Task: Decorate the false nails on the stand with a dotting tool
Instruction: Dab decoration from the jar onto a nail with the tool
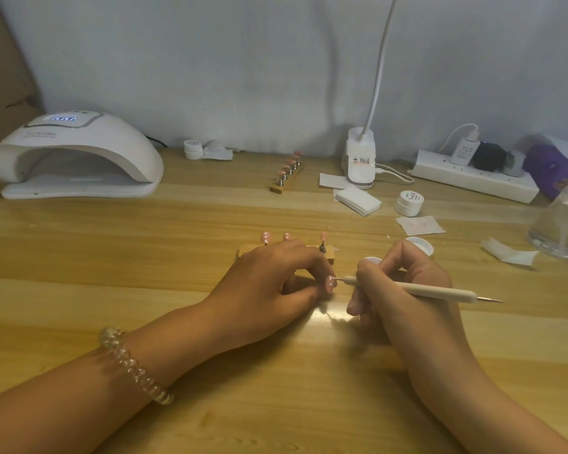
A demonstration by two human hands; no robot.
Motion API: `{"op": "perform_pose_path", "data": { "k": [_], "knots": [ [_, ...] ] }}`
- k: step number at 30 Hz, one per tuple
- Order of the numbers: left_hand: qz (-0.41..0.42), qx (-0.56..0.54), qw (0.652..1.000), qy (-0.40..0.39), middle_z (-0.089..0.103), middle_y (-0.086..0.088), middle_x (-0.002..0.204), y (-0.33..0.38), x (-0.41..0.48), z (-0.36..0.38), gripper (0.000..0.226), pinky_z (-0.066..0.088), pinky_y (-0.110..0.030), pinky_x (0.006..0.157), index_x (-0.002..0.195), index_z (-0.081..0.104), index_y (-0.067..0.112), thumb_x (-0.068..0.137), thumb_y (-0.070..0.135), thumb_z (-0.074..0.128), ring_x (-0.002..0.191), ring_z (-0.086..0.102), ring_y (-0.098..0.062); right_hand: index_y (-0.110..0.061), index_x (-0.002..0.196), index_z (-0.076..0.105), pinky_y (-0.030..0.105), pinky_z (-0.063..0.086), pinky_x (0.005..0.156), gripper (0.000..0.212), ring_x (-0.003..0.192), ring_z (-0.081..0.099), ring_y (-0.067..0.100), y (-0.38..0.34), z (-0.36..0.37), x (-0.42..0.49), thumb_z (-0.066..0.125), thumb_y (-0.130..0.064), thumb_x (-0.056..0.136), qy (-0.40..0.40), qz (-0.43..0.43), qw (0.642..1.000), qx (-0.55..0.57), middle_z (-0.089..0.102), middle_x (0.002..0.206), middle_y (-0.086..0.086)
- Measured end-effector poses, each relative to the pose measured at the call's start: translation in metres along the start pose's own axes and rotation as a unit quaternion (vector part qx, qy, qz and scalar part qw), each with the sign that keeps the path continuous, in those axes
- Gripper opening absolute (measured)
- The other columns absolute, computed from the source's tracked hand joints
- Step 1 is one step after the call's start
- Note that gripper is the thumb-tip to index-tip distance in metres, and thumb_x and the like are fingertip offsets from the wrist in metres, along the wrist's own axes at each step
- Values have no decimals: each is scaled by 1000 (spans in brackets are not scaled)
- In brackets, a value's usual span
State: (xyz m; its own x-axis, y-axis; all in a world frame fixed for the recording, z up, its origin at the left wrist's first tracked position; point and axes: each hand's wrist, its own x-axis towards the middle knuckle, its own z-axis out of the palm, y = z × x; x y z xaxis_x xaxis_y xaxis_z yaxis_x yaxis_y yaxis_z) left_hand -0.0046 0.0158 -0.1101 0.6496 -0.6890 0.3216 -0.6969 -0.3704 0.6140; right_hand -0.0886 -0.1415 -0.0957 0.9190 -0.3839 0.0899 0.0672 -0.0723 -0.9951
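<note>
Hiding most of the wooden stand on the table, the left hand pinches 1 pink, white-dotted false nail; the right hand grips the white dotting tool, tip touching it.

Wooden stand: low bar, partly hidden, three pink false nails showing upright above it. Dotted nail: pink, white-spotted, just before stand. Dotting tool: white, double-ended, near-level, tip touching that nail.
</note>
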Motion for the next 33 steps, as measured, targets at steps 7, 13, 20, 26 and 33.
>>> {"op": "perform_pose_path", "data": {
  "k": [7,13,20,26,33],
  "knots": [
    [3,0,1000,0,64,15,86,-2,0,1,7,31,-18,62,91,69,28,86,27,65,59,49,-6,-9,73,41,24,40,40,21,43,49,15,1,0,1,61,-16,78,-1,0,1000,-10,64,53,15],
    [6,1,1000,2,65,15,88,-2,1,1,9,33,-19,61,91,69,28,85,30,63,58,50,-7,-9,74,42,23,41,42,21,44,51,14,3,0,2,61,-14,81,-6,-3,1000,-19,65,54,14],
    [2,4,1000,2,64,15,88,-2,1,1,9,32,-19,62,90,69,30,84,30,62,59,50,-7,-9,74,43,25,43,43,22,44,53,14,4,-1,2,62,-15,84,0,-10,1000,-28,66,54,13],
    [4,1,1000,6,63,18,85,-1,-1,0,8,31,-9,64,91,70,26,87,20,68,56,48,-9,-9,74,43,25,43,45,24,45,53,13,5,-1,2,62,-18,85,-1,-12,999,-30,66,55,12],
    [-4,-2,1000,1,66,14,88,1,-1,-1,10,31,-11,67,89,70,26,87,17,70,56,49,-9,-11,76,46,18,38,40,26,38,45,10,3,-2,2,63,-20,93,57,-61,996,40,61,50,5]
  ]
}}
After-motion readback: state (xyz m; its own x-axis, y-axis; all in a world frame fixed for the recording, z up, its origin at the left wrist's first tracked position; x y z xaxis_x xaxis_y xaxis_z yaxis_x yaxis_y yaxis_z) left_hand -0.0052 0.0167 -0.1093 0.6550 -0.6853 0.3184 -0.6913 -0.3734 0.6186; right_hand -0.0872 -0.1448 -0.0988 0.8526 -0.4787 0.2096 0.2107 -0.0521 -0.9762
